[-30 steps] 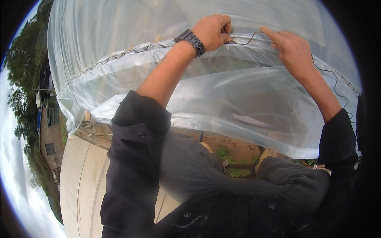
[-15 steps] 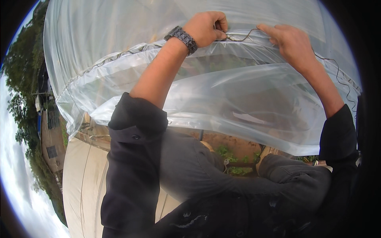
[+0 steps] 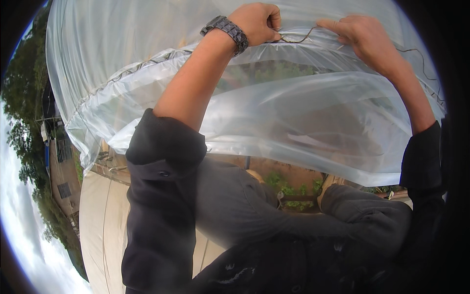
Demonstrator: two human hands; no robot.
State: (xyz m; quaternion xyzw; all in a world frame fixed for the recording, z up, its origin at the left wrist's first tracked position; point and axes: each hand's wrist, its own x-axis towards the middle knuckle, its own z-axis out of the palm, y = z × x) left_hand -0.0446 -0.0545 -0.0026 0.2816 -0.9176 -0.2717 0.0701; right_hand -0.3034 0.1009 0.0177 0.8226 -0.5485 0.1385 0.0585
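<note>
Clear plastic film (image 3: pixel 289 110) spreads in front of me, its lower part hanging in loose folds. A dark zigzag wire (image 3: pixel 296 42) lies along a seam (image 3: pixel 129 71) across the film, seated to the left of my hands. My left hand (image 3: pixel 257 23), a dark watch on its wrist, pinches the wire where it meets the seam. To its right, my right hand (image 3: pixel 364 39) is closed round the wire, index finger stretched along it. A bent length of wire bridges the gap between both hands. More wire trails loosely from the right hand toward the right edge.
Under the film's lower edge, my legs (image 3: pixel 240 201) straddle a dark bar (image 3: pixel 299 198) above soil and green plants (image 3: pixel 289 188). A pale sheeted surface (image 3: pixel 95 220) lies at lower left. Beyond it are a building (image 3: pixel 66 171), trees and sky.
Both hands and the seam sit slightly higher in the picture, as the view has shifted a little. The grip on the wire looks the same.
</note>
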